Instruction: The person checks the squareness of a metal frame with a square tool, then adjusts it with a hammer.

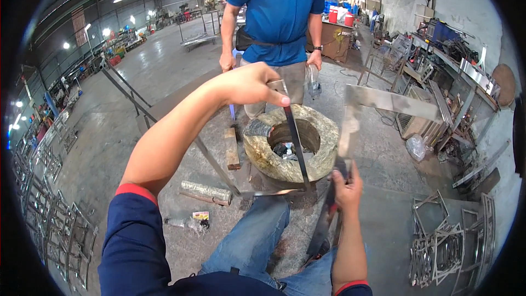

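Observation:
My left hand (255, 85) is closed round the upper end of a metal frame (296, 137). One dark bar of it slants down from my fingers to a corner above my legs, where a shorter bar runs left. My right hand (349, 189) grips an L-shaped flat metal piece (392, 101) near its lower end. The wide arm of this piece points right, and motion blurs it. Beyond the frame stands a round stone block (323, 142) with a hollow middle holding scraps. A dark grey rolled cloth or glove (257, 127) lies on its rim.
Facing me stands a person in a blue shirt (276, 11), holding a clear bag (313, 82). A wooden block (232, 149) and a pale cylinder (206, 192) lie left of the stone. Metal frames (444, 252) lie at right, others (60, 219) at left. A cluttered workbench (449, 49) lines the right wall.

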A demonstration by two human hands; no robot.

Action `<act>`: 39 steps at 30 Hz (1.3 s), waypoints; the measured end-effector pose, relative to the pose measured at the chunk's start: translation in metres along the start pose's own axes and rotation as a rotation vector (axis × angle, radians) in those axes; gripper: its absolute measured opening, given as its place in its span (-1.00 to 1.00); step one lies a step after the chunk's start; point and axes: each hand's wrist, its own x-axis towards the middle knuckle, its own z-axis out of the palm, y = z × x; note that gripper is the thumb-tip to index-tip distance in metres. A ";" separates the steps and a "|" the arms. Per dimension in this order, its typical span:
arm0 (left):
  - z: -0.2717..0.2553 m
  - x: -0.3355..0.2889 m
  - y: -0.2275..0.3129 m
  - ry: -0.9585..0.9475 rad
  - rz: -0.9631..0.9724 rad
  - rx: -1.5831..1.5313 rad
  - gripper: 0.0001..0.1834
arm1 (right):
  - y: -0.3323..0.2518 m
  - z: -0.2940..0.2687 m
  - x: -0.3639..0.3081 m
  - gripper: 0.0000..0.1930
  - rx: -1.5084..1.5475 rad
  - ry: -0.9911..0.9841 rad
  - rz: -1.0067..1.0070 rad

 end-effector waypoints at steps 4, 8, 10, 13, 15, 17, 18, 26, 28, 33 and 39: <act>0.001 0.002 0.014 -0.171 -0.048 0.066 -0.56 | -0.017 0.032 -0.007 -0.40 -0.173 -0.156 -0.098; -0.021 -0.011 0.040 -0.265 -0.104 -0.039 -0.56 | -0.027 0.037 -0.013 -0.45 -0.103 -0.169 -0.039; -0.033 -0.006 0.045 -0.364 -0.148 -0.165 -0.58 | -0.030 0.039 -0.008 -0.45 -0.063 -0.176 -0.071; -0.033 0.002 0.045 -0.409 -0.210 -0.173 -0.60 | -0.033 0.043 -0.007 -0.47 0.020 -0.163 -0.084; -0.022 0.015 0.032 -0.531 -0.230 -0.159 -0.61 | -0.038 0.048 -0.002 -0.49 0.081 -0.128 -0.119; 0.003 0.025 0.020 -0.574 -0.243 -0.101 -0.60 | -0.034 0.046 0.005 -0.47 0.031 -0.144 -0.110; 0.015 0.027 0.012 -0.603 -0.257 -0.033 -0.59 | -0.031 0.048 0.006 -0.45 -0.008 -0.165 -0.116; 0.047 0.055 -0.037 -0.364 -0.168 -0.047 -0.50 | -0.008 0.077 0.014 -0.41 -0.038 -0.206 -0.097; 0.049 0.058 -0.046 -0.354 -0.174 -0.063 -0.48 | -0.005 0.081 0.015 -0.43 -0.030 -0.207 -0.077; 0.047 0.049 -0.043 -0.326 -0.227 -0.069 -0.40 | 0.008 0.087 0.017 -0.47 -0.049 -0.200 -0.045; 0.051 0.054 -0.056 -0.298 -0.241 -0.033 -0.42 | 0.019 0.093 0.016 -0.45 -0.020 -0.233 -0.055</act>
